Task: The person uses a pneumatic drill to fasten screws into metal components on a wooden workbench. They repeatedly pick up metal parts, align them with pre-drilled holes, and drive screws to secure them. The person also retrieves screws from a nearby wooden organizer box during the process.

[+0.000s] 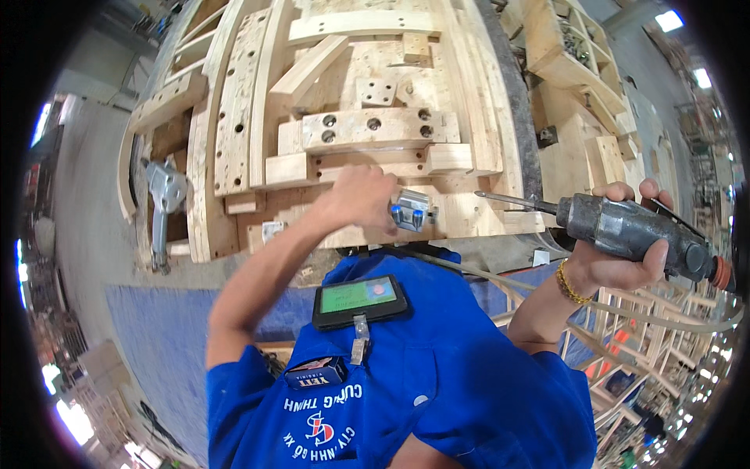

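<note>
In my right hand (605, 262) is a dark power screwdriver (625, 227), its body gripped and its long bit pointing left over the wooden jig. My left hand (361, 197) is curled at the near edge of the jig, close against a small metal cylinder (410, 211) with blue fittings. Its fingertips are hidden, so what they hold does not show. Just beyond that hand lies a thick wooden block (375, 127) with several dark-lined holes, set across the jig between long side rails (244, 102). A short wooden piece (449, 159) sits right of the left hand.
A silver metal toggle device (166, 195) is mounted at the left. A loose slanted wooden bar (310, 66) lies farther in. At the far right stands a compartmented wooden box (570, 47) holding small hardware. A pale hose (664, 319) runs below the screwdriver.
</note>
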The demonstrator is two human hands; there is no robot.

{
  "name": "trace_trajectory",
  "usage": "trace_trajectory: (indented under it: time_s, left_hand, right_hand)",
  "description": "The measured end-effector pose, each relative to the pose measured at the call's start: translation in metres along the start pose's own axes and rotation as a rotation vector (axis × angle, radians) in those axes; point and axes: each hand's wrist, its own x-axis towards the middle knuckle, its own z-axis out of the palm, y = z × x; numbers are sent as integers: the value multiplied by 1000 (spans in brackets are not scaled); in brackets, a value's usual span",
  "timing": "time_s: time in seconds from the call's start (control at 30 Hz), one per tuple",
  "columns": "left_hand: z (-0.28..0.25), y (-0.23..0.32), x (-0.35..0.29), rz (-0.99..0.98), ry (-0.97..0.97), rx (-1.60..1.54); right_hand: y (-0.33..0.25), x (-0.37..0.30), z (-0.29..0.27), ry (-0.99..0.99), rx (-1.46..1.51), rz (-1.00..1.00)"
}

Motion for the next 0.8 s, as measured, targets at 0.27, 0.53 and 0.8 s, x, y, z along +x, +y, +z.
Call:
trace_trajectory:
  time_s: [0.27, 0.53, 0.8]
  left_hand:
    - [18, -7, 16, -237, -122, -203]
    - [-85, 39, 77, -151, 335, -399]
    - [-383, 175, 302, 559, 790, -187]
  right_hand:
    - [8, -3, -12, 116, -50, 98]
    - [23, 110, -79, 191, 207, 64]
    - [105, 142, -181, 493, 248, 203]
